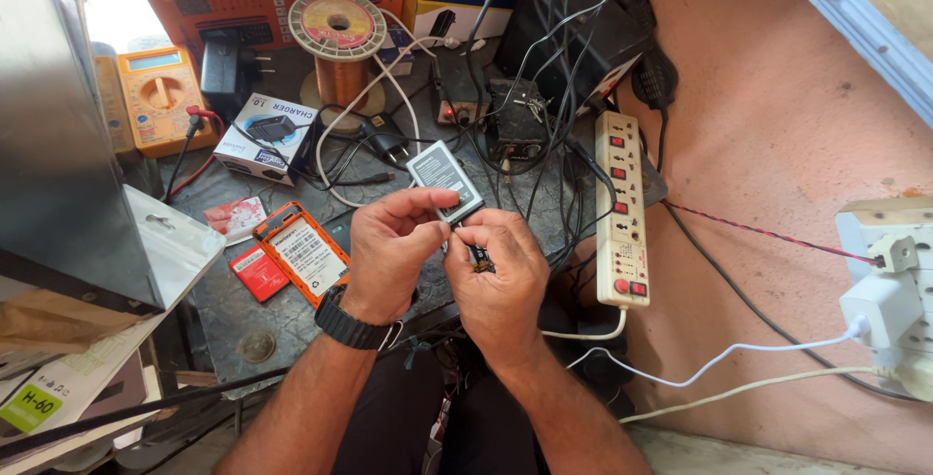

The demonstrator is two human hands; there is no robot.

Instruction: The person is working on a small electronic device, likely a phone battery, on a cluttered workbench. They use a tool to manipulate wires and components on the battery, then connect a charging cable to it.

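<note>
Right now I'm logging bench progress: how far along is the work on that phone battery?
Midway, it seems. The grey battery is out of any phone, pinched in the left hand. The right hand presses a small dark part near its lower edge. Orange-framed battery lies untouched on the bench; multimeter sits unused.

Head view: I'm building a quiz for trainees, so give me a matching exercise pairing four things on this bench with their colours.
Things:
1. Multimeter
2. Power strip
3. Wire spool
4. Wristwatch

Colours:
A. Black
B. White with red switches
C. Yellow-orange
D. Copper

Pairs: 1-C, 2-B, 3-D, 4-A. The wristwatch sits on the left wrist, below the left hand.
</note>
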